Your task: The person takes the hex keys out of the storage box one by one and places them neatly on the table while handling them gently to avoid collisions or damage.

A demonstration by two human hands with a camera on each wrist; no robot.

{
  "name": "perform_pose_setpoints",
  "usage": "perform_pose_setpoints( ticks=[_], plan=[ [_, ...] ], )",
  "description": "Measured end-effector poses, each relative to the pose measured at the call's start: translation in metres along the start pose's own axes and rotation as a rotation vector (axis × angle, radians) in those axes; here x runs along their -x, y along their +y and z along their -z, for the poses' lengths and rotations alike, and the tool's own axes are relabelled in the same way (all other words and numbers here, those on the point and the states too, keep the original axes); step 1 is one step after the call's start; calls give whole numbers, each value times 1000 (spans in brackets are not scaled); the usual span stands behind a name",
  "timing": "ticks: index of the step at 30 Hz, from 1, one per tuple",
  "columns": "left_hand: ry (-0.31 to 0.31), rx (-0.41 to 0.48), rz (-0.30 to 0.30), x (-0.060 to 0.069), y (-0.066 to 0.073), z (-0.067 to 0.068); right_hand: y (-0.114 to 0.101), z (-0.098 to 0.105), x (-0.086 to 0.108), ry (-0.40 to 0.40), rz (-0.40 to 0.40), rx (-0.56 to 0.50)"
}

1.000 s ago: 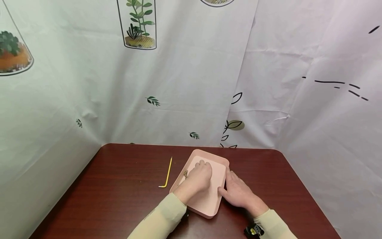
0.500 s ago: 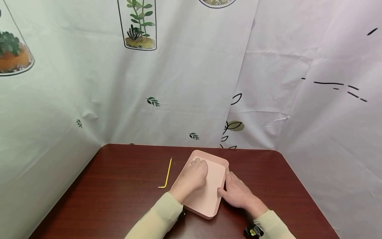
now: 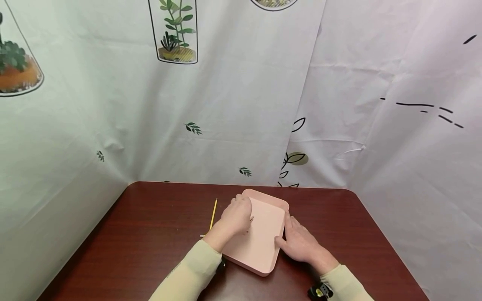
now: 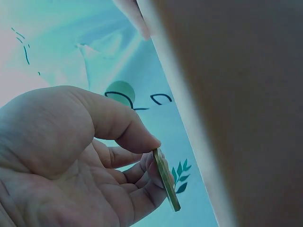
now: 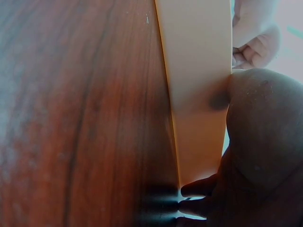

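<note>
My left hand (image 3: pixel 234 218) is over the left side of the pink tray (image 3: pixel 260 274). Its thumb and fingers pinch a thin, flat, brass-coloured piece (image 4: pixel 166 182) in the left wrist view. A small brownish bit (image 3: pixel 252 218) shows just right of this hand in the head view; whether it is the pinched piece I cannot tell. My right hand (image 3: pixel 301 242) rests against the tray's right wall, fingers straight along the outside and thumb at the rim. From the right wrist view, the tray wall (image 5: pixel 196 56) stands beside that thumb.
A yellow L-shaped rod (image 3: pixel 213 215) lies on the dark red-brown table (image 3: pixel 150 234) left of the tray, its bent end partly behind my left wrist. Patterned white cloth (image 3: pixel 241 104) hangs along the table's back and sides.
My left hand has moved left from the tray's middle to its left side, now partly covering the yellow rod's lower end. The right hand and tray have stayed in place.
</note>
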State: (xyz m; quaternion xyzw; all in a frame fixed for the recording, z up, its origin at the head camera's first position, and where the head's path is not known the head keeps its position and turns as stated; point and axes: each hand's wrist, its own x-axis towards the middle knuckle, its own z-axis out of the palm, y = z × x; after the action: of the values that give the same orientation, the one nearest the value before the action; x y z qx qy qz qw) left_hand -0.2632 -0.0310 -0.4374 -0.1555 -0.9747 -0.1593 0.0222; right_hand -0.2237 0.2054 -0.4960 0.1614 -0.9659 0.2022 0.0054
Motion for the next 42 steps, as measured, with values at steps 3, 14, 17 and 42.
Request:
perform_pose_setpoints(
  ticks=[3, 14, 17, 42],
  plan=[
    [5, 15, 20, 1, -4, 2, 0, 0, 0, -2, 0, 1],
    [30, -14, 33, 4, -20, 7, -1, 0, 0, 4, 9, 1],
    [24, -6, 53, 4, -25, 8, 0, -1, 0, -2, 0, 6],
    [30, 57, 134, 14, -66, 13, -1, 0, -1, -15, -24, 3]
  ],
)
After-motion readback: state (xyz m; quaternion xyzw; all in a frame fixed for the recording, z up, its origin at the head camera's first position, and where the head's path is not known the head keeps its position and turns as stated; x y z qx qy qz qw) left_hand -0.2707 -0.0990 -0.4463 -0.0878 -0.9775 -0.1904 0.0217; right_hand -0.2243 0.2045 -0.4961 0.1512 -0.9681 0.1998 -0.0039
